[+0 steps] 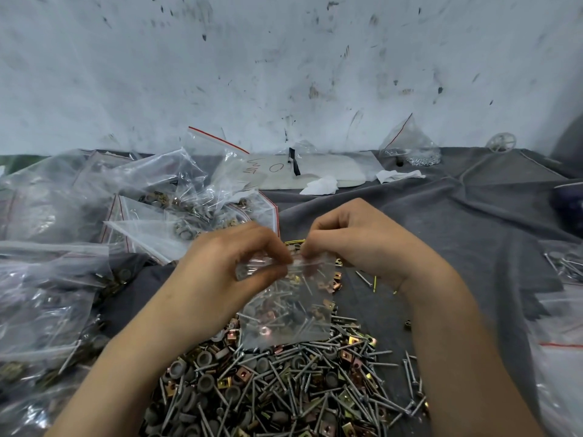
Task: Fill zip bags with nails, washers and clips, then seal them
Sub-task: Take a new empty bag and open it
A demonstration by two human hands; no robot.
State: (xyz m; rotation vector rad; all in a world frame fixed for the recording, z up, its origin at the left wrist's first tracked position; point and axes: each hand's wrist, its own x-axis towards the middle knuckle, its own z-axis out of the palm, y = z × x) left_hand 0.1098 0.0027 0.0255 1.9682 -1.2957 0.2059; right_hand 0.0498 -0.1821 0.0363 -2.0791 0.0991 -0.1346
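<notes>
Left hand [233, 257] and right hand [356, 244] pinch crinkly clear zip bag [290, 313] of metal hardware

Grey cloth [473, 222] bears loose hardware [284, 389] and bags [63, 200].

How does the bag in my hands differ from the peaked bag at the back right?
The held bag hangs pinched by left hand and right hand; the back bag stands untouched on the cloth. The held bag holds mixed coppery parts; the back bag, silvery ones. Both are clear.

Both hands [233, 257] [356, 244] pinch a filled zip bag [290, 310] top.
</notes>
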